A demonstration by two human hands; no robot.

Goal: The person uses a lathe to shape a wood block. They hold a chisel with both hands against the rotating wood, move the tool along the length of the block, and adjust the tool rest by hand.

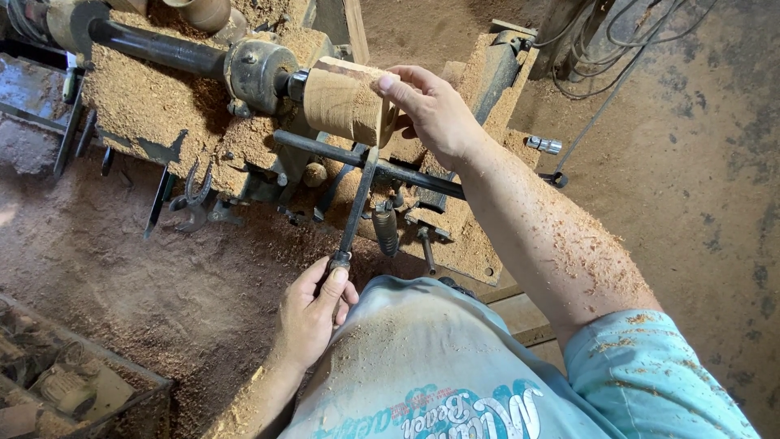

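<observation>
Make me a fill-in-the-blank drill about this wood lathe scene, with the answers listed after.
1. The right hand rests on the round block of ____ mounted on the lathe.
2. The left hand grips the ____ of a long metal chisel.
3. The chisel lies across a dark metal ____ in front of the block.
4. The right forearm is speckled with ____.

Missing words: wood; handle; bar; sawdust

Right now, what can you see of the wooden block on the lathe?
The wooden block is a pale, roughly turned cylinder lying horizontally, its left end mounted at the lathe's metal spindle. The right hand cups its free end. The chisel, held by the left hand, reaches its underside over the tool rest.
</observation>
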